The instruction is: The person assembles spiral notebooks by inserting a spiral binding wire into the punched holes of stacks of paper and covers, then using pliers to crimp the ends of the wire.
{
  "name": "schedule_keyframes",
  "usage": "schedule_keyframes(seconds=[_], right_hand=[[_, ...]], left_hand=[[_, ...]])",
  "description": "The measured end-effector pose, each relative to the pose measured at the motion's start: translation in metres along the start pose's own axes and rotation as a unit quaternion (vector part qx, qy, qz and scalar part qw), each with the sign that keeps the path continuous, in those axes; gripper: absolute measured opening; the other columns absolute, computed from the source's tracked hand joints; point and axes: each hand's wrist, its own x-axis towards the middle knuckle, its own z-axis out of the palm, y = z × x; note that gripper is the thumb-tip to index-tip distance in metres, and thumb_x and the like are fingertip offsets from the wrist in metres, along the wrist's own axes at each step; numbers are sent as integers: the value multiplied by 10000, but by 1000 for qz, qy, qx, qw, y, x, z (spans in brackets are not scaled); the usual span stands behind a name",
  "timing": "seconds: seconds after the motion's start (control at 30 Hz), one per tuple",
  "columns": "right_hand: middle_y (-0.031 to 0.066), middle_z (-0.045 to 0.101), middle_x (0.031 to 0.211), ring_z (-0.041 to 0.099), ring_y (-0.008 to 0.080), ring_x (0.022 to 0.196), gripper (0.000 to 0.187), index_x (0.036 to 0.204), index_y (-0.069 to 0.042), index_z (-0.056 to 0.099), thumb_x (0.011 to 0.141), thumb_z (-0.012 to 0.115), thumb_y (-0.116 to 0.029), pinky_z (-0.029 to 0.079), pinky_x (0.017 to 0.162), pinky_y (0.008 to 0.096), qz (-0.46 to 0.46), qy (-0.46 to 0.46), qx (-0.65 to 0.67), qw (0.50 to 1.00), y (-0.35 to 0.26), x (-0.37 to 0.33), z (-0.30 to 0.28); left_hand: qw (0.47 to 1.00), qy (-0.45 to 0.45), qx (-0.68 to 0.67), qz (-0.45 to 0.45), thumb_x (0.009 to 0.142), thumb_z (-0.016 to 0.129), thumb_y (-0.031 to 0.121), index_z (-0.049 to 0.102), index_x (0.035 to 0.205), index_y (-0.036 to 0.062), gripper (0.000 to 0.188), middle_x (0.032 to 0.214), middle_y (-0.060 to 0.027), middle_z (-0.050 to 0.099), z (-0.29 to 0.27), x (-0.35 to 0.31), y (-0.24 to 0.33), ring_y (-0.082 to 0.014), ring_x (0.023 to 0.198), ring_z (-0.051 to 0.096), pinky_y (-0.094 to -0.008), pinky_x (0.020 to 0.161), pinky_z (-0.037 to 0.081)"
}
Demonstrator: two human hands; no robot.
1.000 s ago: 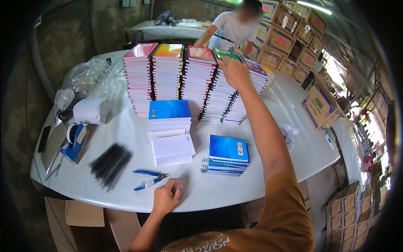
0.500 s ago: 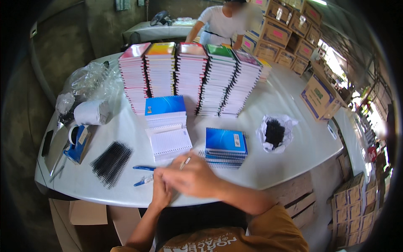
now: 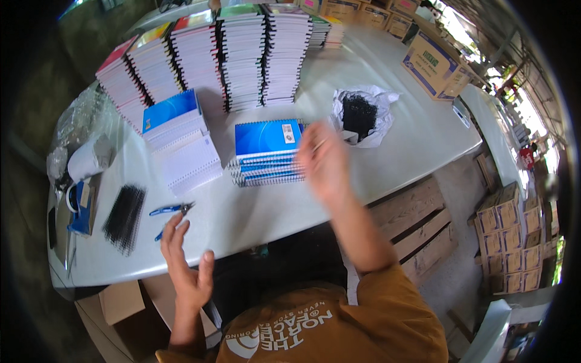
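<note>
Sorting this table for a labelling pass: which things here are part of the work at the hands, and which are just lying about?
In use: right hand, blue spiral notebooks, left hand, blue pliers, black binding coils.
Lying about: cardboard box, tape roll, wooden pallet.

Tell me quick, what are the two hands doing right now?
Left hand: open, fingers spread, holding nothing, at the table edge near the blue pliers.
Right hand: blurred beside the blue notebook pile; cannot tell if it holds anything.

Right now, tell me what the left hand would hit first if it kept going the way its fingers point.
The left hand points up and forward over the table edge. First in line, probably, is the blue-handled pliers just beyond its fingertips; height above the table is unclear.
</note>
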Motion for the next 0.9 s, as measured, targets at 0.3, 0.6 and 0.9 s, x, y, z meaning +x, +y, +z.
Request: schedule_keyframes(seconds=[0.3,0.6,0.9], right_hand=[[195,467,1326,346,346,1294,484,1306,0,447,935,475,-310,228,1072,433,-398,165,-532,728,-41,48,-52],[124,625,1081,564,231,1032,222,1057,-10,609,837,577,-23,399,920,340,-323,-33,-465,823,34,-53,-13],[82,691,878,635,202,809,188,1008,-48,641,836,579,-1,453,749,308,-168,-120,-471,858,94,-68,-46]], left_hand=[[991,57,109,56,811,634,39,500,1216,7,428,1185,-171,553,-4,62,-27,-344,1122,509,-380,956,390],[980,-140,142,19,830,622,123,584,1137,42,320,1145,-155,598,18,133,-45,-330,1039,572,-395,866,465],[973,-22,221,57,816,629,146,591,1127,75,321,1130,-131,600,41,144,-94,-311,1042,551,-396,903,425]])
